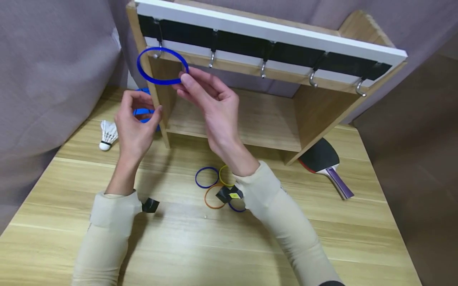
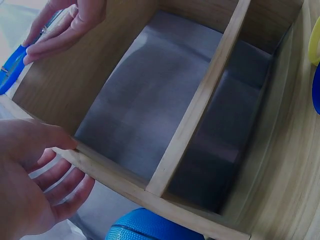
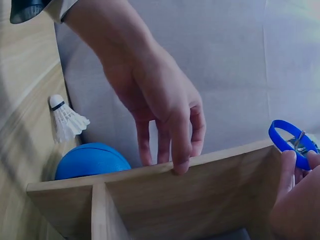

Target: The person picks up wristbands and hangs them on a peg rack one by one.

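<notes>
The right grip (image 1: 219, 105) pinches while the left grip (image 1: 131, 126) (thumb opposite bent fingers) holds lower.

A person's right hand (image 1: 220, 109) pinches a blue ring (image 1: 162, 82) near a rack's (image 1: 261, 119) leftmost hook (image 1: 156, 56). The left hand (image 1: 135, 125) holds the wooden rack's side panel (image 1: 166, 95).

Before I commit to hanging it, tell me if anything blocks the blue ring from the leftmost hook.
Nothing visible does: the hook shows through the opening of the blue ring in the right hand. The left hand holds the shelf's side panel lower down, out of the way.
</notes>
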Demonstrator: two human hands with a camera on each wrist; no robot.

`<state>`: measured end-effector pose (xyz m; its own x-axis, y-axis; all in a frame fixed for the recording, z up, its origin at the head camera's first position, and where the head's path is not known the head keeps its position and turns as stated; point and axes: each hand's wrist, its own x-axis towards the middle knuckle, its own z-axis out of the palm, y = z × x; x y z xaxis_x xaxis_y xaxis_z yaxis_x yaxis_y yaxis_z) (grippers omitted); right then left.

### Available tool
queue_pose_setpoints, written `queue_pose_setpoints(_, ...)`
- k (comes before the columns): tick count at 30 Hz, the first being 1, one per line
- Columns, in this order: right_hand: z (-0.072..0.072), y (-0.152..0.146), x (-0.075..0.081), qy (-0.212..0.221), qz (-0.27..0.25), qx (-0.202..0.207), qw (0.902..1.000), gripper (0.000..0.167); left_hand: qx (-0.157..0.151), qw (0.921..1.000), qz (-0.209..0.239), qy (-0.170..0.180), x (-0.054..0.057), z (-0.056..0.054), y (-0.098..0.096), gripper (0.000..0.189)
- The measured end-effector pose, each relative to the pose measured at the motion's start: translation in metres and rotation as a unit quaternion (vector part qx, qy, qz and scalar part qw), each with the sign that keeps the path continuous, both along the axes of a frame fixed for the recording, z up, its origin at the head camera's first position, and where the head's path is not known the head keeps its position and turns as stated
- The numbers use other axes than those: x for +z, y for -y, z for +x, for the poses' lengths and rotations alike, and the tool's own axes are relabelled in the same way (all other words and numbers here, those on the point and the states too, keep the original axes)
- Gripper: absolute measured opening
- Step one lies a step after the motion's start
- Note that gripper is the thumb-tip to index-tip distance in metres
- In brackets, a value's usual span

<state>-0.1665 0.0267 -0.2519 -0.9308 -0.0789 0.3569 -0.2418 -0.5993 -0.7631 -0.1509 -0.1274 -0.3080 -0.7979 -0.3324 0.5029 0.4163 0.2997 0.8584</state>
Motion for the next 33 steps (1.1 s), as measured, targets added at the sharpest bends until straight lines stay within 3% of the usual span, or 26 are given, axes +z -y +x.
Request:
queue_pose_setpoints(5,0.002,0.000,0.000,0.006,0.012,-0.009,0.9999,0.020,0.000,1.0000,0.000,-0.001,0.000,-0.001,0.000,0.032)
queue_pose_setpoints(11,-0.004,-0.002,-0.008,0.000,0.028,-0.006,0.9996,0.021,-0.004,1.0000,-0.001,0.003,0.002,-0.001,-0.001,0.031)
queue_pose_setpoints(16,-0.006,-0.009,-0.011,-0.002,0.117,-0.025,0.9928,0.022,-0.004,0.9999,0.002,0.010,0.001,-0.001,0.000,0.031)
queue_pose_setpoints(22,0.009,-0.037,-0.002,-0.040,0.236,-0.056,0.9693,0.025,0.001,1.0000,-0.001,0.010,0.000,-0.001,0.000,0.031)
queue_pose_setpoints(24,0.017,-0.053,0.001,-0.050,0.286,-0.057,0.9554,0.026,0.002,1.0000,-0.002,0.009,0.000,-0.002,0.000,0.031)
queue_pose_setpoints(27,0.024,-0.083,-0.010,-0.056,0.390,-0.047,0.9180,0.024,0.004,0.9999,-0.005,0.010,0.000,-0.001,0.000,0.032)
queue_pose_setpoints(30,0.031,-0.113,-0.033,-0.052,0.509,-0.037,0.8583,0.023,0.005,0.9999,-0.006,0.010,0.000,0.000,0.000,0.033)
queue_pose_setpoints(33,0.037,-0.135,-0.056,-0.048,0.597,-0.037,0.7997,0.019,0.002,0.9999,-0.004,0.010,0.000,0.001,-0.001,0.032)
